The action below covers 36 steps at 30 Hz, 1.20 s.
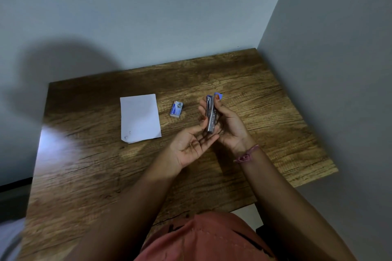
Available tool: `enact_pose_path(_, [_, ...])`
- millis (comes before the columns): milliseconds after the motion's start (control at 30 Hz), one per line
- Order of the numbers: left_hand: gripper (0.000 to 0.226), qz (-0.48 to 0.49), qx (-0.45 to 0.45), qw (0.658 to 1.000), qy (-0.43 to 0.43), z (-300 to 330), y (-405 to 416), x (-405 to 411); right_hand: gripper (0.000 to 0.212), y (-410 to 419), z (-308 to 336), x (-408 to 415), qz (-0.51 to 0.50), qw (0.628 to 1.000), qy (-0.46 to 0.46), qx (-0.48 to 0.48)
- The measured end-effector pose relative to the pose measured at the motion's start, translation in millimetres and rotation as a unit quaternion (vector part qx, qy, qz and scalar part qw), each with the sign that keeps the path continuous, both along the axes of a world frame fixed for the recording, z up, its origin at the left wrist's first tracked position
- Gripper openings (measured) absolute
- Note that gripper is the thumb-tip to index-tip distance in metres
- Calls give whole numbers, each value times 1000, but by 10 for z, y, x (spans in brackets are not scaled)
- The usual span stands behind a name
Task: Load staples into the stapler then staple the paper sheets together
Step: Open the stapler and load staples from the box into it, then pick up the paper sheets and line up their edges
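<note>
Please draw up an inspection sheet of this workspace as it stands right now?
Surface: wooden table, set into a corner.
Job's things: stapler held up above the table; paper sheets lying flat on the left; staple box lying between the sheets and the hands, not touching the sheets.
Clutter: nothing seen.
Grippers: right hand grips the stapler, thumb near its blue tip; left hand is palm up, fingers relaxed, fingertips at the stapler's lower end.
Cables: nothing seen.
Surroundings: plain grey walls behind and to the right; thread bracelet on the right wrist.
</note>
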<state>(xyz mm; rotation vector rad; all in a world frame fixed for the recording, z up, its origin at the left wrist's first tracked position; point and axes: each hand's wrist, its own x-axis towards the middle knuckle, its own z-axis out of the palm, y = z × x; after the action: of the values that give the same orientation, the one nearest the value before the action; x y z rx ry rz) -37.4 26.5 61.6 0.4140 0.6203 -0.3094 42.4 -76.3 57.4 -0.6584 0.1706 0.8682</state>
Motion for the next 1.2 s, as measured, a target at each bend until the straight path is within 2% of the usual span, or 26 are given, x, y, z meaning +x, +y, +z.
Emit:
enact_pose_path(100, [18,-4,0,1000,3,1,-2,-14,21,23,5,-7,-2,1000,14,-2])
enact_pose_path(433, [21,-6,10,1000,0,-28,-7,-53,24,12,55,-64,-4,999,-2,-34])
enact_pose_path(500, [20,-3,18,1000,-1,-35,-13,-45,23,0,50,-72,0,999,-21,-48])
enact_pose_path(633, [18,8,25,1000,-8,-12,-4,-38,44,-29,23,-108,0,994,-89,-68])
enact_pose_path(767, [17,38,18,999,-4,-24,36,-19,38,-49,-35,-211,29,981,-150,-116])
enact_pose_path(900, [19,42,42,998,1,-65,64,-14,37,-25,-101,-287,12,976,-156,-150])
enact_pose_path(1067, [16,7,121,993,8,-120,66,-75,22,13,-112,-268,-46,955,-204,-209])
enact_pose_path(1133, [15,-9,194,981,17,-154,90,-112,22,27,-136,-198,-52,927,-248,-278])
enact_pose_path(1200, [13,-21,311,950,25,-175,153,-165,22,44,-195,-101,-66,887,-290,-352])
